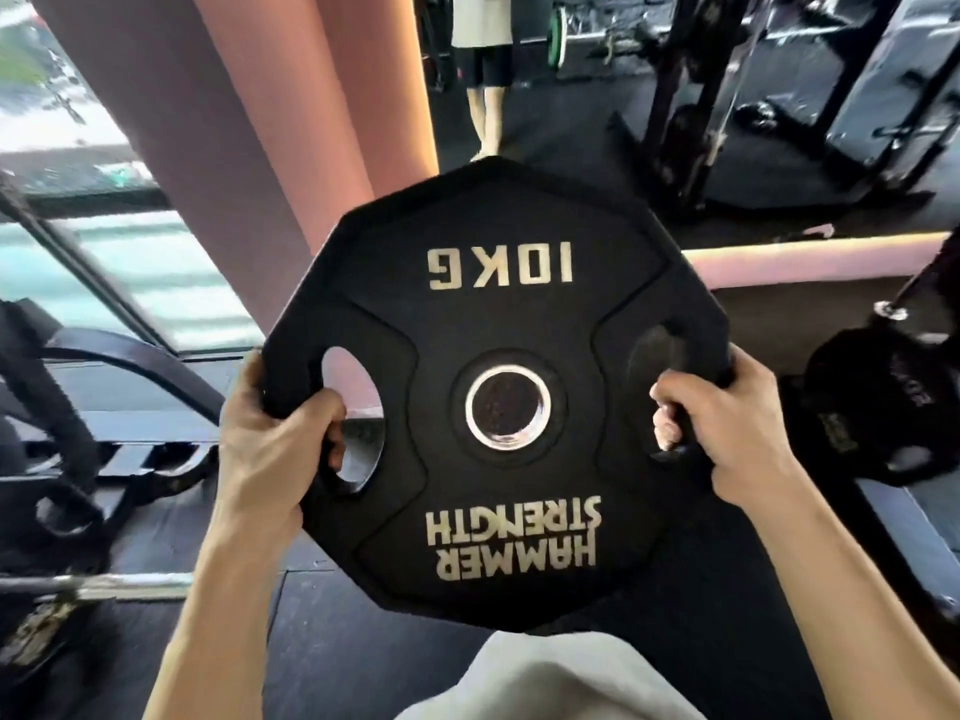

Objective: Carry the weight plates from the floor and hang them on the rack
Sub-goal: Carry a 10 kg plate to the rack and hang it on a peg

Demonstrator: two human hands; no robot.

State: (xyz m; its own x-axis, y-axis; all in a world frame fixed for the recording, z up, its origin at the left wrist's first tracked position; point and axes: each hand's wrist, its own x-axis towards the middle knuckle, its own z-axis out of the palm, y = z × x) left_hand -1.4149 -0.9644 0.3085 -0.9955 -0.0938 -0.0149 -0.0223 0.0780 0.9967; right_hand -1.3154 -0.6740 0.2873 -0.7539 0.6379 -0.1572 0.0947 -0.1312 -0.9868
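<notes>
A black many-sided 10 kg weight plate (498,314) with gold lettering fills the middle of the head view, held up off the floor with its flat face toward me and the text upside down. My left hand (270,449) grips its left edge, fingers curled through the left grip hole. My right hand (727,433) grips the right edge through the right grip hole. At the right, black plates (878,407) hang on a rack peg with a chrome tip (891,310).
A pink pillar (249,122) rises behind the plate, with a window to its left. Black machine parts and a chrome bar (104,584) lie at the left. A person's legs (485,106) stand far back. A black rack frame (691,96) is at the upper right.
</notes>
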